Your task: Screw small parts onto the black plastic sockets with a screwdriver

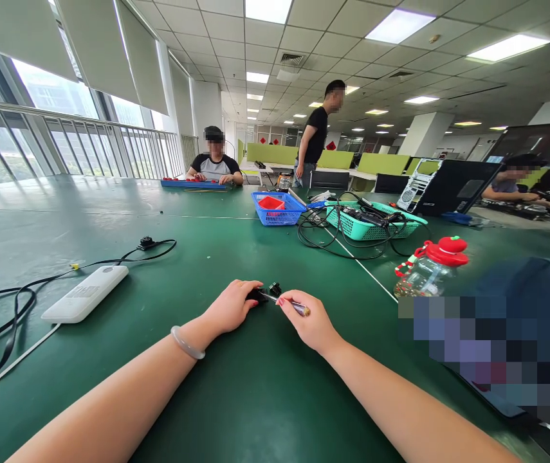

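Observation:
My left hand (230, 307) presses down on a small black part (269, 290) that lies on the green table (255, 386). My right hand (306, 319) grips a small screwdriver (290, 304), thin shaft pointing left into the black part. Both forearms reach in from the bottom edge, and a pale bangle sits on my left wrist. My left fingers cover most of the black part.
A white power bank (85, 292) with black cables (9, 308) lies at left. A clear bottle with a red cap (431, 267) stands at right. Blue basket (277, 209) and teal basket (375, 222) with cables sit beyond. Two people are at the far end, another at right.

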### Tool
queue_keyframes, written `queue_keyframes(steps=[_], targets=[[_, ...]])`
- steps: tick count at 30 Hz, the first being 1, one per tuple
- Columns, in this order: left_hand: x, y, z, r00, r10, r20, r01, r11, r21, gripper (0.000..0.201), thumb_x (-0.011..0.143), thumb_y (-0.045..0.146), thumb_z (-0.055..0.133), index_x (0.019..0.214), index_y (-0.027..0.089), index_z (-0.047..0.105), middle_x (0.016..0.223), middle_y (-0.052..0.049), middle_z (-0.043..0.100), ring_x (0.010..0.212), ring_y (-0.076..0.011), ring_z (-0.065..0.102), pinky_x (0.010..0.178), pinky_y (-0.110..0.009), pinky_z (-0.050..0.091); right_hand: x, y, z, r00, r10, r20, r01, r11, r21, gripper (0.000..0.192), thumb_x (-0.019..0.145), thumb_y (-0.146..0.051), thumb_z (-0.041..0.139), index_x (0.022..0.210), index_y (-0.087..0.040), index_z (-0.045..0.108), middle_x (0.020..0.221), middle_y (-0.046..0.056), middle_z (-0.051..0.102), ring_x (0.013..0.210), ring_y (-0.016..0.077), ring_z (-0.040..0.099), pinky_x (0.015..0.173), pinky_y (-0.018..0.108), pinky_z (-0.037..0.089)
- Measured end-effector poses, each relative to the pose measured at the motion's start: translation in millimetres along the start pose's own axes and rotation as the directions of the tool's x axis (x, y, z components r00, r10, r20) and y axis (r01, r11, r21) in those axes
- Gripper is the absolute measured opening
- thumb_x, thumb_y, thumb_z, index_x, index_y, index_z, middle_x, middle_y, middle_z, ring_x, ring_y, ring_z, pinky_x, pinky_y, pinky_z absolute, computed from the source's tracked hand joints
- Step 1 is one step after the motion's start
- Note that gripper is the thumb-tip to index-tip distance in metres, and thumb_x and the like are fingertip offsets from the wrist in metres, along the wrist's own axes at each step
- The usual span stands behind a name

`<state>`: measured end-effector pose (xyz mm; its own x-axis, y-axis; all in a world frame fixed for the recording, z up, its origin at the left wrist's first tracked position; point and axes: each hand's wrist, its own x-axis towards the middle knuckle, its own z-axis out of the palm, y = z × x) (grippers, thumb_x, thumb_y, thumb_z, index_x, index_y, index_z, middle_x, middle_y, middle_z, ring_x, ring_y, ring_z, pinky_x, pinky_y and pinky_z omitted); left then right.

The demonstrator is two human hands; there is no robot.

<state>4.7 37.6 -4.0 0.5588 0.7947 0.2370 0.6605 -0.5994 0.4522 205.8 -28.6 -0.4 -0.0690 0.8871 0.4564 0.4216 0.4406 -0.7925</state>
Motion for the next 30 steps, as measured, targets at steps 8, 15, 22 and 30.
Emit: queue_keyframes(steps=[8,15,22,30], targets=[[-1,-4,-1.8,0.983,-0.095,-0.158,0.123,0.977,0.177,0.048,0.09,0.015,0.033,0.133,0.029,0.051,0.122,-0.009,0.058,0.109,-0.0254,0.052,0.1,-0.045,0.044,7,14,-14,0.948,0.186,-0.259,-0.164,0.981,0.104,0.036,0.085,-0.05,0.052,0.071,-0.019,0.063,0.058,0.0,0.049,0.054,0.013,0.045,0.049,0.024,0.035],[-3,-9,-2.9,0.97,-0.222,-0.095,0.24,0.928,0.284,0.04,0.089,0.024,0.038,0.119,0.029,0.064,0.117,-0.01,0.061,0.109,-0.0296,0.053,0.098,-0.052,0.043,10,24,-12,0.939,0.28,-0.198,-0.262,0.958,0.112,0.039,0.082,-0.056,0.054,0.074,-0.019,0.064,0.059,0.0,0.049,0.055,0.0137,0.045,0.049,0.025,0.034],[0,-3,-1.4,0.982,-0.181,-0.052,0.186,0.977,0.103,0.041,0.088,0.034,0.041,0.127,0.03,0.055,0.142,-0.007,0.046,0.133,-0.0282,0.039,0.113,-0.052,0.031,11,26,-8,0.972,0.229,-0.049,-0.223,0.97,0.098,0.033,0.083,-0.051,0.056,0.079,-0.019,0.065,0.07,0.002,0.058,0.061,0.0142,0.049,0.057,0.026,0.04],[1,0,1.0,0.981,-0.183,-0.069,0.191,0.973,0.133,0.028,0.083,0.04,0.05,0.106,0.024,0.055,0.119,-0.007,0.061,0.118,-0.0276,0.051,0.105,-0.049,0.038,10,25,-7,0.972,0.228,0.06,-0.234,0.965,0.117,0.027,0.081,-0.045,0.059,0.085,-0.02,0.07,0.081,0.003,0.065,0.073,0.0162,0.056,0.068,0.028,0.044]])
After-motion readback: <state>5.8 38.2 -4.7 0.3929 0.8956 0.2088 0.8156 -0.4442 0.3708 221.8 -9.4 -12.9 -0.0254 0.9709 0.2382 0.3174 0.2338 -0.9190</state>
